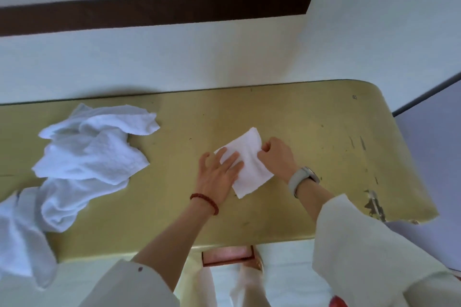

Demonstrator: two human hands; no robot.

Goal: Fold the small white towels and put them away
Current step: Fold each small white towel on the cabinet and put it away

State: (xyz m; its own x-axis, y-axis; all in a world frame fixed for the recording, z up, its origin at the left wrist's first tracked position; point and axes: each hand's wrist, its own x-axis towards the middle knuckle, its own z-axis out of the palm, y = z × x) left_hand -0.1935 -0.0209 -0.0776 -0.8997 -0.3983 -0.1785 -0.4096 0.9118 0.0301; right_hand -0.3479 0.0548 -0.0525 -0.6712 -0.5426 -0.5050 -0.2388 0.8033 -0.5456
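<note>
On the table [311, 117], left hand [219, 172] presses flat on the towel [249, 169]; right hand [277, 157] pinches its edge, pile [87, 157] well apart.

One folded towel [249, 167]; one heap unfolded towels [82, 157].

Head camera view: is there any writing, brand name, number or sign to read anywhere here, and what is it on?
None: no readable text in this view.
The watch on the right wrist shows only its pale band, no dial.
The towel being folded and the table bear no label or print.
</note>
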